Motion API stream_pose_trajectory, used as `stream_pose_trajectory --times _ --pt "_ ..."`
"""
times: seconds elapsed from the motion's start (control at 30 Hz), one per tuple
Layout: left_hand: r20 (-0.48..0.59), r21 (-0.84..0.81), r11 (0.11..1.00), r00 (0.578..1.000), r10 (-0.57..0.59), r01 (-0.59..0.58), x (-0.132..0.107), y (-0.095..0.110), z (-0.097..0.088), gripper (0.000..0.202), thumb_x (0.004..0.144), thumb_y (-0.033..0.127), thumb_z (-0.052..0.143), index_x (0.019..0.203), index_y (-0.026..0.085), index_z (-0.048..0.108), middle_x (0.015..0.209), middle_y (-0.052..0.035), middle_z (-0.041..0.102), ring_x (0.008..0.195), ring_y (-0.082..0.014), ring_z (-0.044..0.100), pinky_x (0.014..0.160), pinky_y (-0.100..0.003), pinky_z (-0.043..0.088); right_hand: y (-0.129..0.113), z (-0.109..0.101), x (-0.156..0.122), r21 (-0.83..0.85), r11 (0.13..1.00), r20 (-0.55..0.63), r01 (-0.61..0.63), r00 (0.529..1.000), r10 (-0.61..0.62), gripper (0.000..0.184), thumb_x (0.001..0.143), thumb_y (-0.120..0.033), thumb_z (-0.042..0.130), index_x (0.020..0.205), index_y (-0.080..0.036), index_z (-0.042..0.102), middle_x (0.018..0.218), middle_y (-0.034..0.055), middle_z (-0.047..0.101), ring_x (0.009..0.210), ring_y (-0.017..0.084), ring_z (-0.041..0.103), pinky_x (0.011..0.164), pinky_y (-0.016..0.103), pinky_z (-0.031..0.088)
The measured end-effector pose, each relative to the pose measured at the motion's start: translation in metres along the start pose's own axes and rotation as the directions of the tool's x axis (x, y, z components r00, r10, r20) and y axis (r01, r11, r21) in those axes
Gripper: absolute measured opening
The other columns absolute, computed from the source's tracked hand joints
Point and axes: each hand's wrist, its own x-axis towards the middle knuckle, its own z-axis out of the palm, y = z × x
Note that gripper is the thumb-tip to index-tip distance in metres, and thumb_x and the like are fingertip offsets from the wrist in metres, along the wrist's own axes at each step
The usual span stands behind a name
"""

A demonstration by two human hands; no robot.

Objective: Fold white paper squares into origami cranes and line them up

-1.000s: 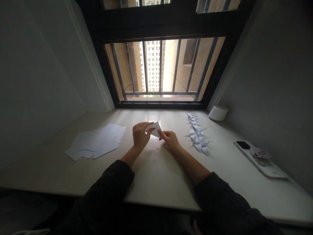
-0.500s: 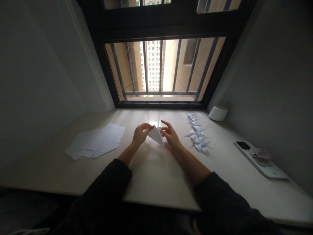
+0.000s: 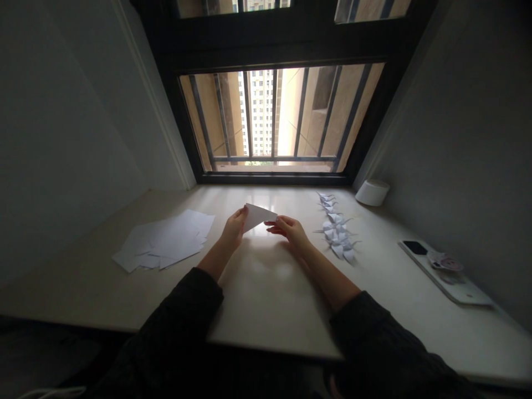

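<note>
A folded white paper triangle (image 3: 257, 216) is held just above the pale table (image 3: 266, 288), near the middle. My left hand (image 3: 233, 231) pinches its left corner, fingers closed on the paper. My right hand (image 3: 291, 230) grips its right lower edge with thumb and fingers. Both forearms in dark sleeves reach in from the near edge.
A loose stack of white paper sheets (image 3: 164, 241) lies to the left. Several folded paper cranes (image 3: 336, 227) stand in a row to the right. A white round object (image 3: 372, 192) sits by the barred window (image 3: 274, 116). A phone on a white tablet (image 3: 444, 266) lies far right.
The folded paper has turned: its point hung downward half a second ago, and it is now raised and spread sideways between both hands.
</note>
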Motion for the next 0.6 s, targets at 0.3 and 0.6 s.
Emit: stream_pose_trajectory --times 0.3,0.6 --pt "-0.052 -0.048 0.996 0.996 -0.079 0.077 -0.0019 0.0064 -0.0055 0.044 0.073 0.053 0.063 0.1 0.018 0.061 0.091 -0.0078 0.067 0.093 -0.0211 0.061 0.077 -0.029 0.048 0.0084 0.0004 0.0014 -0.083 0.996 0.034 0.046 0.998 -0.043 0.033 0.057 -0.038 0.079 0.08 -0.019 0.067 0.066 0.0022 0.07 0.061 0.014 0.063 0.058 0.025 0.044" --pt "0.004 -0.009 0.994 0.994 -0.112 0.112 -0.0038 0.0015 -0.0026 0.041 0.073 0.05 0.065 0.099 0.019 0.061 0.101 -0.0101 0.064 0.097 -0.0225 0.059 0.069 -0.024 0.048 0.0088 0.0004 0.0011 -0.126 0.992 -0.042 0.025 0.999 -0.031 0.032 0.063 -0.046 0.072 0.077 -0.019 0.063 0.052 -0.0017 0.062 0.043 0.008 0.045 0.046 0.023 0.034"
